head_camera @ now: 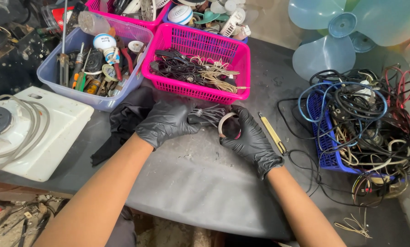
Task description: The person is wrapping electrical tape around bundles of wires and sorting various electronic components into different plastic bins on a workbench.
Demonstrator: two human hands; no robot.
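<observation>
Black gloves [168, 121], pink basket [200, 45] (black and beige wires inside), pale lilac bin [54, 68], translucent blue fan blade [324, 55].

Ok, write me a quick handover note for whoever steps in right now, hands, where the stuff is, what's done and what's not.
Left hand, black glove: closed on a bundle of thin wires over the grey mat.
Right hand, black glove: fingers around a roll of tape right beside the bundle's end.
Nearby: yellow-handled tool lies on the mat right of the right hand; pink basket of cords just behind the hands; blue crate of tangled cables to the right; black cloth under the left hand.
Done: bundle gathered in hand. I cannot tell whether any tape is on it yet.
Left: wires loose in both baskets.
</observation>
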